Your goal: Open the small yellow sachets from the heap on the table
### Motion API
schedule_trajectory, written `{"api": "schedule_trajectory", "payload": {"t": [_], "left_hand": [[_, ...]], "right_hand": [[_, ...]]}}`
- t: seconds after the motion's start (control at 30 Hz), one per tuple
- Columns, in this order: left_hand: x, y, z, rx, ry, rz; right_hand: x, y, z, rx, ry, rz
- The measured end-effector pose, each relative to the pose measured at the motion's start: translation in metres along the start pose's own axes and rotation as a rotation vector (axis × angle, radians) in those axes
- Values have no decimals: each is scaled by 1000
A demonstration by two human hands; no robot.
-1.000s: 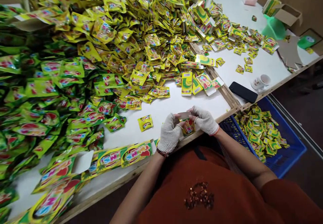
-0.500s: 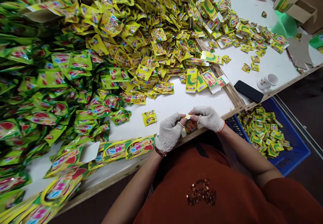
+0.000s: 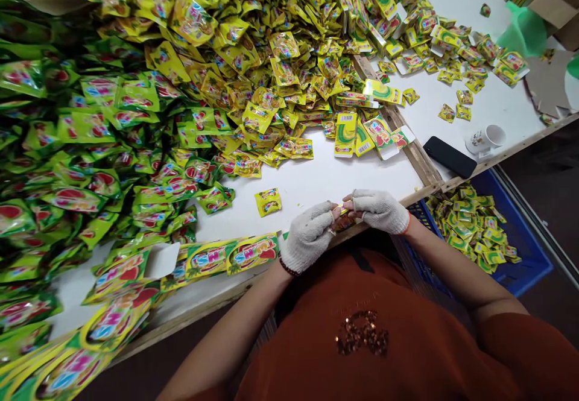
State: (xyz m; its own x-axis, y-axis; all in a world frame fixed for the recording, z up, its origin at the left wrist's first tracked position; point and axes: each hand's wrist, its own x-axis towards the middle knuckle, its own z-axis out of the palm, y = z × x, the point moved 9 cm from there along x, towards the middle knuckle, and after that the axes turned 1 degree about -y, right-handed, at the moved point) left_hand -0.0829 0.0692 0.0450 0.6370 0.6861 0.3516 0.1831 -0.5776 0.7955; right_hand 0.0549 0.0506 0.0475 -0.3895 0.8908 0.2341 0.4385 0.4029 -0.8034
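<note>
At the table's front edge, my left hand [image 3: 310, 236] and my right hand [image 3: 379, 210], both in white fingerless gloves, meet with fingers closed around a small yellow candy box [image 3: 342, 210]. Fingers cover most of the box, so only a sliver shows. One yellow twin candy packet [image 3: 268, 202] lies flat just beyond my left hand. Beside my left wrist, a row of flattened printed cartons [image 3: 252, 254] overlaps along the edge. Several finished-looking yellow boxes [image 3: 345, 135] rest on the white table beyond my hands.
Heaped yellow packets [image 3: 235, 57] and green packets [image 3: 104, 129] cover the left and back. Past a wooden divider [image 3: 418, 157] are a black phone [image 3: 450, 156] and a cup [image 3: 485, 140]. A blue crate [image 3: 527, 274] holding several yellow boxes sits below right.
The box between my hands has tilted, and its printed face is now mostly hidden. My fingers have shifted around it. The whole view has moved slightly.
</note>
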Motion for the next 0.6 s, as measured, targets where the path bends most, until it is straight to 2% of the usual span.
{"api": "schedule_trajectory", "payload": {"t": [0.07,0.13,0.2,0.3,0.37,0.5,0.6], "left_hand": [[1,4,-1,-16,-18,42],[0,5,-1,-58,-38,17],[-3,-4,0,-92,-37,-112],[-12,-25,2,-165,11,-378],[-17,-34,6,-212,42,-464],[-17,-38,13,-276,43,-468],[-16,-37,13,-326,36,-458]], "right_hand": [[-2,2,2,-17,21,3],[-2,4,3,-4,50,25],[-2,5,1,10,106,58],[1,1,-1,21,184,93],[5,-4,1,13,197,79],[13,-10,8,40,209,37],[16,-8,14,114,162,84]]}}
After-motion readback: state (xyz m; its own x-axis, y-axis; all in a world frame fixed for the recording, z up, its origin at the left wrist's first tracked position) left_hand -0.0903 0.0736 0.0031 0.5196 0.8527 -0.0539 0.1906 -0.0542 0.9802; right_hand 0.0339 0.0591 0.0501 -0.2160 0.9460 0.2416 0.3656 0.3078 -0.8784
